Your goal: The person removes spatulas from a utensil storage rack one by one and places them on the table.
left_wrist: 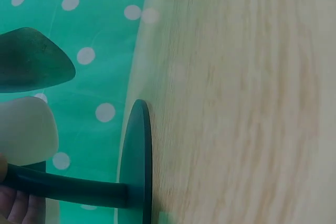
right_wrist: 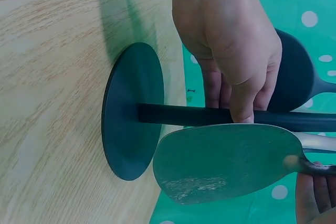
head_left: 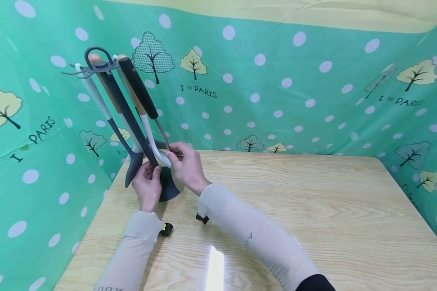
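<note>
A dark utensil stand has a round base (right_wrist: pixel 134 114), a straight pole (head_left: pixel 125 113) and a ring of hooks (head_left: pixel 102 66) on top, with several kitchen utensils hanging from it. Low on the pole, the left hand (head_left: pixel 147 188) grips it just above the base. The right hand (head_left: pixel 189 165) pinches the thin metal shank of a turner with a black handle (head_left: pixel 138 87). Its flat metal blade (right_wrist: pixel 226 161) hangs below those fingers, beside the pole. A dark-headed utensil (head_left: pixel 132 169) hangs left of the left hand.
The stand is at the left of a light wooden table (head_left: pixel 295 210). A green polka-dot cloth (head_left: pixel 258 81) with tree prints hangs behind and at the sides. Black straps' ends (head_left: pixel 166 229) show by the wrists.
</note>
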`<state>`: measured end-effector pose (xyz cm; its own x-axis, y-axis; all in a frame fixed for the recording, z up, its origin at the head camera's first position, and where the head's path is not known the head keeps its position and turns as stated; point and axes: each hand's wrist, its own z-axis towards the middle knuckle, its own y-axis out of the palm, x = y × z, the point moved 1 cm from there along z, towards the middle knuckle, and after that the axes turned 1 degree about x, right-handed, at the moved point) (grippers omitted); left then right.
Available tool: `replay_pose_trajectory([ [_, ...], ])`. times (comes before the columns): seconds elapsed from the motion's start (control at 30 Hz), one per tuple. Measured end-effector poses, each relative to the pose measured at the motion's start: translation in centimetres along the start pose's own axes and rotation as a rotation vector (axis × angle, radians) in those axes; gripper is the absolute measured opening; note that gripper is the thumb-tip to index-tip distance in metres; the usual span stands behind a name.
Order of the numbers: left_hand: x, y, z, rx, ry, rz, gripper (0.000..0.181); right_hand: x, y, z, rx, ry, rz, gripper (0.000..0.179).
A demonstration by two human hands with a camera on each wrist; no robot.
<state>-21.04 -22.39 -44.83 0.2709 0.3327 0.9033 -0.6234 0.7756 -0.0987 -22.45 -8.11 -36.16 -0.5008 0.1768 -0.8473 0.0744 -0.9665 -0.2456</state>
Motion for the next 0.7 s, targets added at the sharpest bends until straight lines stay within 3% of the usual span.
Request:
replay_pose_trajectory([
  [0.1,0.3,0.0,-0.1,0.005,-0.021,0.011,0.021,0.0,-0.2,-0.1,0.002,-0.002,0.002,0.012],
  [0.33,3.6,0.0,-1.2,-0.014,-0.035,0.032,0.022,0.0,-0.7,-0.5,0.014,0.013,0.013,0.013],
  [0.7,4.1,0.1,-1.9,-0.032,0.003,0.010,0.021,0.3,-1.8,-0.8,0.019,-0.016,0.011,0.012],
])
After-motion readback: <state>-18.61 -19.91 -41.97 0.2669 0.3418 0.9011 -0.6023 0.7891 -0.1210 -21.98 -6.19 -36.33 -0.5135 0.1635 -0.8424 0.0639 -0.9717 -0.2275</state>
